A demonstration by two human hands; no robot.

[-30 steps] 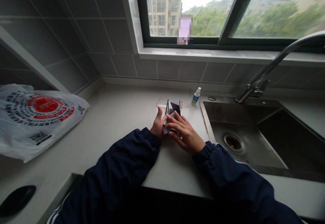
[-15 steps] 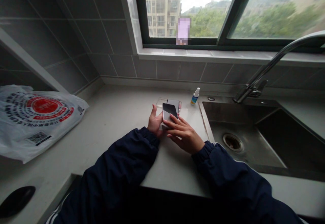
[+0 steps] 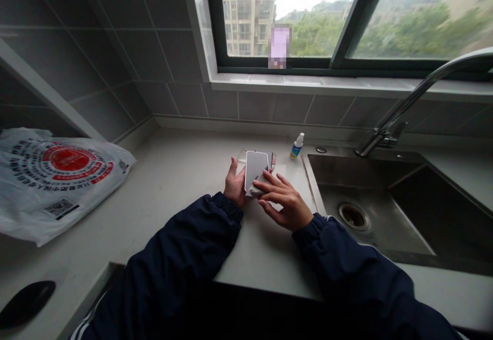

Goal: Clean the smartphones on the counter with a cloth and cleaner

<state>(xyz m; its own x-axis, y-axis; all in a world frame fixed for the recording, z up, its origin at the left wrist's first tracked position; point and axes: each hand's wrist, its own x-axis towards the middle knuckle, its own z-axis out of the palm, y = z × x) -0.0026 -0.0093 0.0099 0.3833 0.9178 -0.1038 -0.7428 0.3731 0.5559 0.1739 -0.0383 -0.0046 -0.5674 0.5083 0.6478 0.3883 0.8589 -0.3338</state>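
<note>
My left hand [image 3: 234,183] is closed around the left side and underside of a smartphone [image 3: 256,166], its thumb raised at the edge. The phone's screen faces up and reflects pale light. Across the lower part of the screen, my right hand [image 3: 284,201] presses a small grey cloth [image 3: 259,188] with its fingers. Part of the cloth is hidden under those fingers. Behind the phone, a clear flat case [image 3: 241,155] lies on the counter, partly covered from view. A small spray bottle [image 3: 296,146] with a white cap and blue-yellow label stands upright to the right.
A steel sink [image 3: 319,196] with a curved faucet [image 3: 408,96] takes up the right side. On the left lies a white plastic bag [image 3: 77,175] with red and black print. A black oval object [image 3: 26,304] sits at the lower left of the counter [image 3: 173,175].
The phone has tilted, so its screen went from dark to pale. My right hand has shifted slightly right and down on the screen, and more of the cloth shows.
</note>
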